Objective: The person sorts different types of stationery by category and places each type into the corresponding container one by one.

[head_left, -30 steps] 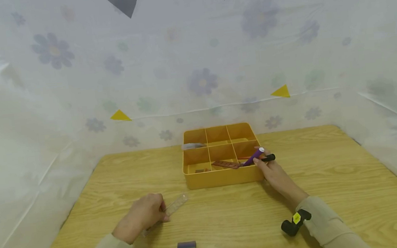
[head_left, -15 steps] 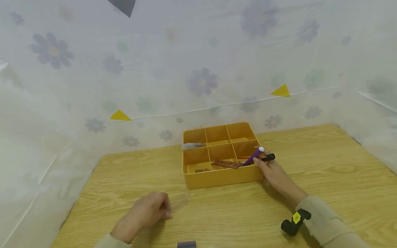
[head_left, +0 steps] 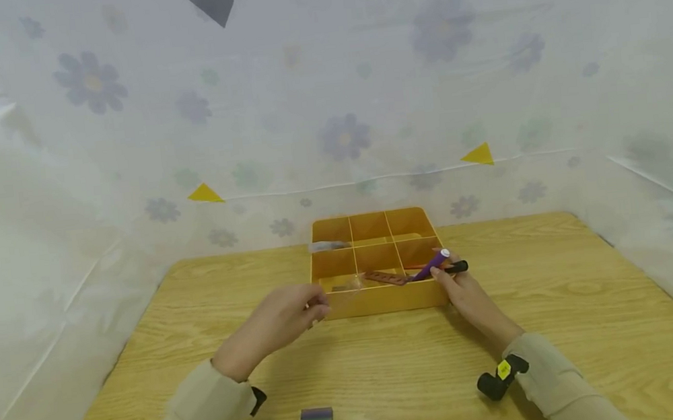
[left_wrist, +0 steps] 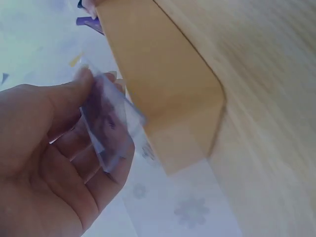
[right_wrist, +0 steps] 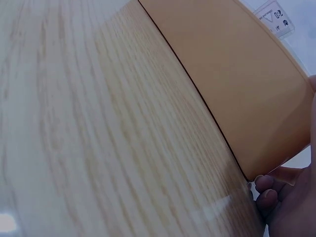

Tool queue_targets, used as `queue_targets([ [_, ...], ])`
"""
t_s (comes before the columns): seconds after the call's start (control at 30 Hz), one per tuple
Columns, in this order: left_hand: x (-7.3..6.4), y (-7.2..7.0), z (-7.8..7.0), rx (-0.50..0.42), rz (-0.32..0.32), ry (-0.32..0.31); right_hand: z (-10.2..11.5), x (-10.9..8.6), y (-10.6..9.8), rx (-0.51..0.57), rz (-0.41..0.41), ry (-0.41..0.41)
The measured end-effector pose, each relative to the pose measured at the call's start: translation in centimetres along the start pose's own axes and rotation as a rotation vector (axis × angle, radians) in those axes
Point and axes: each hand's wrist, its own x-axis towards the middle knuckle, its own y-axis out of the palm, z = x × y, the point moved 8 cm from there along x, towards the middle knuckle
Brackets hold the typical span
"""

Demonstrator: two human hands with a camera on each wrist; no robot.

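My left hand (head_left: 288, 316) pinches a clear plastic stencil ruler (left_wrist: 106, 121) between thumb and fingers, just off the front left of a yellow divided organizer box (head_left: 382, 301). The ruler's far end, with small cut-out shapes, shows above the box's edge in the right wrist view (right_wrist: 274, 19). My right hand (head_left: 473, 299) holds the box at its front right corner, thumb up by the rim and some fingers curled at the lower corner. A purple marker (head_left: 430, 266) leans over the rim beside that thumb, next to a black-ended pen (head_left: 456, 267).
A brown strip with holes (head_left: 384, 278) lies across the box's front middle compartment. Something whitish and translucent (head_left: 328, 245) rests on the divider at the left. Near the table's front lies a small purple and green block (head_left: 317, 418). Patterned white sheeting (head_left: 326, 103) surrounds the table.
My left hand has lifted the clear ruler off the table and carried it forward and right, up to the box's front edge. The right hand stays on the box.
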Motion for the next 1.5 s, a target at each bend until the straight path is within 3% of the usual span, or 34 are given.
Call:
queue_targets([
  [0.2,2.4,-0.1,-2.6,0.048,-0.009,0.083,-0.3,0.1,0.2,-0.01,-0.012,-0.001],
  [0.33,4.0,-0.4,-3.8,0.18,-0.05,0.126,-0.1,0.1,0.6,0.016,-0.012,-0.012],
  [0.5,5.5,-1.5,-4.3,0.37,-0.144,0.093,0.0,-0.1,0.9,0.022,-0.014,-0.013],
  [0.6,6.1,-1.8,-4.5,0.408,-0.168,0.065,0.2,-0.1,0.9,0.032,-0.012,-0.015],
  [0.77,6.7,-1.6,-4.7,0.322,-0.125,0.011,0.8,-0.2,1.1,0.015,-0.011,-0.011],
  [0.9,6.9,-1.4,-5.7,0.28,-0.13,0.045,0.8,-0.2,1.1,0.009,-0.01,-0.008],
  [0.97,6.9,-1.6,-6.4,0.295,-0.167,0.08,0.8,-0.1,1.2,0.01,-0.01,-0.012],
  [1.1,6.8,-2.1,-7.3,0.368,-0.24,0.109,0.4,0.1,1.1,0.006,-0.019,-0.023],
  [1.27,6.3,-2.0,-7.8,0.641,-0.3,0.149,0.0,0.3,1.1,0.009,-0.018,-0.032],
  [1.37,6.2,-0.9,-7.7,0.667,-0.24,0.195,0.0,0.3,1.1,0.007,-0.017,-0.03],
  [1.5,6.2,0.7,-7.1,0.521,-0.087,0.179,0.0,0.2,1.3,0.013,-0.009,-0.033],
])
